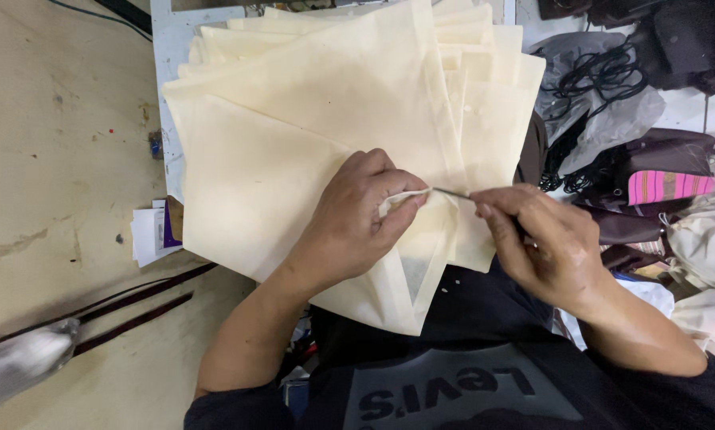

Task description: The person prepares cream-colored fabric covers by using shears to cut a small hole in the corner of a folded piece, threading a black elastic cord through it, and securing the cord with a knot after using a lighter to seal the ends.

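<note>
A stack of cream fabric bags (325, 103) lies fanned out on a white table (166, 48) and over my lap. My left hand (357, 219) pinches a small fold of cream fabric (401, 199) at the top bag's hemmed edge. My right hand (544, 243) holds a thin metal tool (453, 193), its tip touching that pinched fold. Both hands meet near the middle of the frame.
A tan floor (54, 159) lies to the left, with dark straps (134, 299) and a few papers (150, 231) on it. Black cords (604, 76), grey plastic and dark bags, one with a pink striped panel (668, 185), pile up on the right.
</note>
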